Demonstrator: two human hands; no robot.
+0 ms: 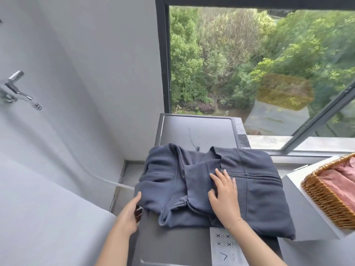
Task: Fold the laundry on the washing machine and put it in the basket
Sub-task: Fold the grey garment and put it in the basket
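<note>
A dark blue sweatshirt (259, 189) lies partly folded on the grey washing machine (196, 131), its sleeves drawn in over the middle. My right hand (223, 194) lies flat on the folded sleeve near the centre, fingers spread and straight. My left hand (129, 214) is at the garment's left edge, fingers extended, the fingertips touching the fabric there. At the right, a wicker basket (322, 198) holds folded pink laundry (338, 181).
The basket stands on a white surface (299, 204) right of the machine. A white label with crosses (224, 246) is stuck on the machine's front part. A grey wall with a metal tap (15, 87) is at the left. A large window (249, 64) is behind.
</note>
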